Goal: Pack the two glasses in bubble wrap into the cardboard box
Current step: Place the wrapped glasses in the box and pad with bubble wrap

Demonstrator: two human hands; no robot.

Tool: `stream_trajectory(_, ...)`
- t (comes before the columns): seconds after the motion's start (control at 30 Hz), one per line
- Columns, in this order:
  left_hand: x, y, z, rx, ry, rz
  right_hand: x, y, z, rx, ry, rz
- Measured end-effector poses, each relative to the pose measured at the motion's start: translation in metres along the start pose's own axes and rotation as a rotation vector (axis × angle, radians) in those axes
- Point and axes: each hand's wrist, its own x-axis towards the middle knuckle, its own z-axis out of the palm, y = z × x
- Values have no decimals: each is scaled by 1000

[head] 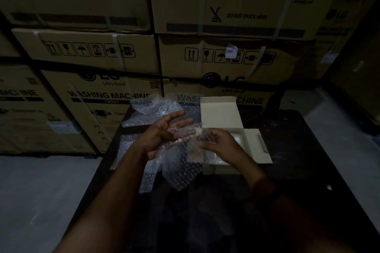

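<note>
Between your hands: bubble-wrapped bundle (202, 136), glass inside not discernible. Your right hand (219, 142) grips it; left hand (164, 132) spread open behind it. Open cardboard box (222, 169) just at 4 o'clock, right hand nearer.

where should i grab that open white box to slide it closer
Take the cardboard box by its near wall, coming from the front, thumb inside. Its lid stands upright at the back and a side flap lies open to the right; both would probably just fold. The right hand, holding bubble wrap, is above it.
</note>
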Motion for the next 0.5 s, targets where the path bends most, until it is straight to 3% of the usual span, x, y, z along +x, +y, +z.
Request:
stream_trajectory(0.1, 15, -3, 5, 135, 177, 57, -5, 1, -12, 124, 94, 47)
stream_trajectory(0.2, 27, -18, -2, 10, 392, 65, -15, 2, -28, 291, 136, 112)
stream_trajectory(0.27, 31, -31, -2, -86, 385, -57, -21, 4, -41, 407, 138, 148)
stream_trajectory(0.37, 33, -51, 9, -4, 364, -272, -26, 11, -58, 591, 168, 194)
stream_trajectory(0.5, 37, -74, 32, 57, 379, -360, -30, 26, -77, 651, 162, 197)
